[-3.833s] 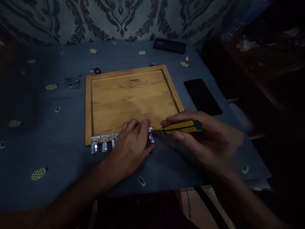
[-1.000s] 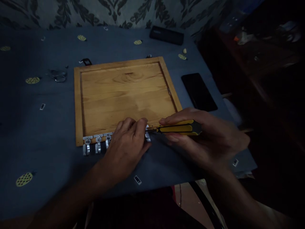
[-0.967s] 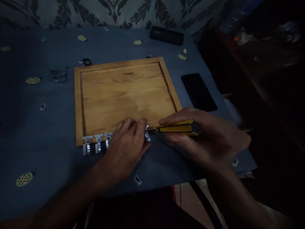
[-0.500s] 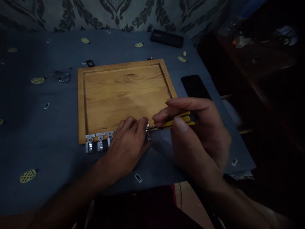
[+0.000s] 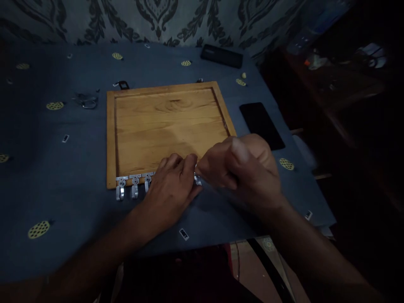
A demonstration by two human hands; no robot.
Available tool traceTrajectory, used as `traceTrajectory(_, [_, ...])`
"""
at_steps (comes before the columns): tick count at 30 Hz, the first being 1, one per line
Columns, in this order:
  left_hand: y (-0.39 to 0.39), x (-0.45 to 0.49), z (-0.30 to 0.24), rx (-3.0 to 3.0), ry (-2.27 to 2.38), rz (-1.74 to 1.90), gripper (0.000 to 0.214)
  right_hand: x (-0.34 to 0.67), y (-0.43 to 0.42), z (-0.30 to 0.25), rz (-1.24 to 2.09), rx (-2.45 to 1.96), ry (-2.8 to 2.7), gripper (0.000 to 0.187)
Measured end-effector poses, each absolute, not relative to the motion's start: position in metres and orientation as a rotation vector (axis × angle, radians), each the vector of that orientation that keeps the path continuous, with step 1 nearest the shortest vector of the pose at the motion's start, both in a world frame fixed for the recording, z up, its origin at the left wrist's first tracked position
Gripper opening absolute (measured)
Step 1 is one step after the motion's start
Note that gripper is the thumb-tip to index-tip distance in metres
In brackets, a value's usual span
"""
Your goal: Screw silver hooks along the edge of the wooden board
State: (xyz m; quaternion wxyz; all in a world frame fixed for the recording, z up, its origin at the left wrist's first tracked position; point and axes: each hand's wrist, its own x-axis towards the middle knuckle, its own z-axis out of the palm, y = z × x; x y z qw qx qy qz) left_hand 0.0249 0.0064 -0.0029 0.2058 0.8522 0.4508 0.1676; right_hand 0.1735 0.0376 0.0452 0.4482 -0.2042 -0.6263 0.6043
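Observation:
A framed wooden board (image 5: 164,126) lies on the table, with a row of silver metal hooks (image 5: 135,187) along its near edge. My left hand (image 5: 170,189) presses over the middle of this hook rail (image 5: 125,178), its fingers bent and closed, covering some of the hooks. Just right of it my right hand (image 5: 246,168) is clenched near the rail's right end, thumb on top. The yellow-and-black screwdriver seen in it a moment earlier is hidden inside the fist. One hook (image 5: 197,179) shows between the two hands.
A blue cloth (image 5: 78,164) with pineapple prints covers the table. A black phone (image 5: 261,125) lies right of the board, and a dark oblong case (image 5: 221,56) behind it. Small metal pieces (image 5: 86,101) sit to the left. Dark brackets (image 5: 123,85) stick out from the board's far edge.
My right hand has turned over and closed into a fist, moving slightly left, so the screwdriver no longer shows. My left hand stays on the rail. The view has shifted slightly.

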Motion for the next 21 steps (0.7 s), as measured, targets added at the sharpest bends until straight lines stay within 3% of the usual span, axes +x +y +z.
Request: traceTrajectory(21, [0.005,0.024,0.001,2.369,1.296,0.442,0.031,0.150,0.020,0.036,1.091,-0.782,-1.065,0.061])
